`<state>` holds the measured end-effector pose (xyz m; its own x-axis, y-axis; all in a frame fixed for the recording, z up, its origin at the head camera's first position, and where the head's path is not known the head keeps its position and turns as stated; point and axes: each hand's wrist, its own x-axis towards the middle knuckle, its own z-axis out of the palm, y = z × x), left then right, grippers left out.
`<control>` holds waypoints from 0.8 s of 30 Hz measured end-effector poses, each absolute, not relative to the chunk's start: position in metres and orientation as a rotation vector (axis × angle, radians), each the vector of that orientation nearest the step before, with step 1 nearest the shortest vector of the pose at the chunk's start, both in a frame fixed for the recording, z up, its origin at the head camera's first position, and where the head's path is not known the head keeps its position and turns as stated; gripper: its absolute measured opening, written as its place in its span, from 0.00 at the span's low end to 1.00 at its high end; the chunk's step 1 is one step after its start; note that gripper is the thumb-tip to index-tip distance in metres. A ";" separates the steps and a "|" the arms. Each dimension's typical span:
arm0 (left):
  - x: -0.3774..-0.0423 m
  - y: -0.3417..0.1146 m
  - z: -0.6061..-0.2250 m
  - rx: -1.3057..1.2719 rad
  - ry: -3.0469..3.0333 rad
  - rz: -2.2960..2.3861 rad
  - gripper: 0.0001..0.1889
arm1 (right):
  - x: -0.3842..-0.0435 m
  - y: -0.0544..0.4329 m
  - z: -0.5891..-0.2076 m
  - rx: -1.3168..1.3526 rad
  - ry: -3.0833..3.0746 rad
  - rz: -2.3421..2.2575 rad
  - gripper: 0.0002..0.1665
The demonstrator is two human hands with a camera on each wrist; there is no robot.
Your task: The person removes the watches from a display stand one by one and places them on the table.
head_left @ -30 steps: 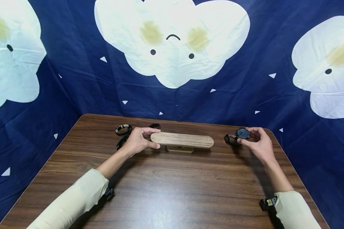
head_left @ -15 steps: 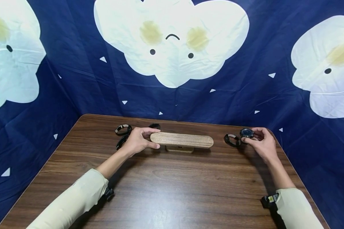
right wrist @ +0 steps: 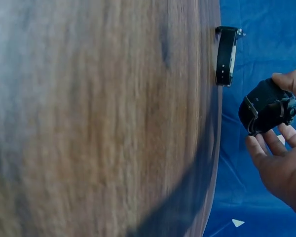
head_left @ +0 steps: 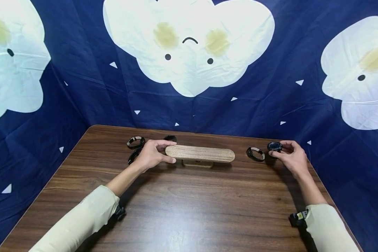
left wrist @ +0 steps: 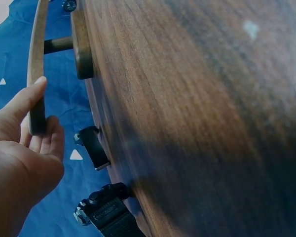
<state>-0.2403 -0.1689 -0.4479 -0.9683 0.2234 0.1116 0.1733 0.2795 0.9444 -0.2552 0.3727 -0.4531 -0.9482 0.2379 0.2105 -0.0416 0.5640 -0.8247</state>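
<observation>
A wooden T-shaped stand (head_left: 200, 154) with a rounded top bar stands at the back middle of the table. My left hand (head_left: 151, 155) grips the bar's left end, thumb and fingers on opposite sides, as the left wrist view (left wrist: 37, 111) also shows. At the back right, my right hand (head_left: 291, 156) pinches a black wristwatch (head_left: 274, 147) with a round dial; its closed strap shows in the right wrist view (right wrist: 266, 106). Just left of that watch, a second dark watch (head_left: 256, 154) lies on its side on the tabletop, apart from my fingers.
Behind and beside my left hand lie another strap-loop watch (head_left: 135, 142), a black watch (head_left: 133, 156) partly hidden by the hand, and a dark one (head_left: 170, 139) behind the fingers. The brown table (head_left: 182, 206) meets a blue cloth backdrop (head_left: 208, 115) along its back edge.
My right hand has moved to the right with the wristwatch, away from the watch beside it, and the gap between the two has widened. My left hand and the stand have stayed put.
</observation>
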 end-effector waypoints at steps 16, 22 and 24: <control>-0.240 -0.168 -0.448 0.396 2.464 1.841 0.34 | -0.259 0.390 -0.459 -0.214 -2.610 1.232 0.42; -0.239 -0.168 -0.447 0.381 2.471 1.826 0.34 | -0.261 0.393 -0.461 -0.204 -2.632 1.262 0.43; -0.239 -0.168 -0.447 0.376 2.472 1.822 0.35 | -0.262 0.394 -0.462 -0.191 -2.626 1.299 0.43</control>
<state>-0.2392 -0.1680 -0.4466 -0.9693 0.2222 0.1052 0.1663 0.2772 0.9463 -0.2624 0.3941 -0.4624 -0.9705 0.2054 0.1260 0.0245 0.6042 -0.7965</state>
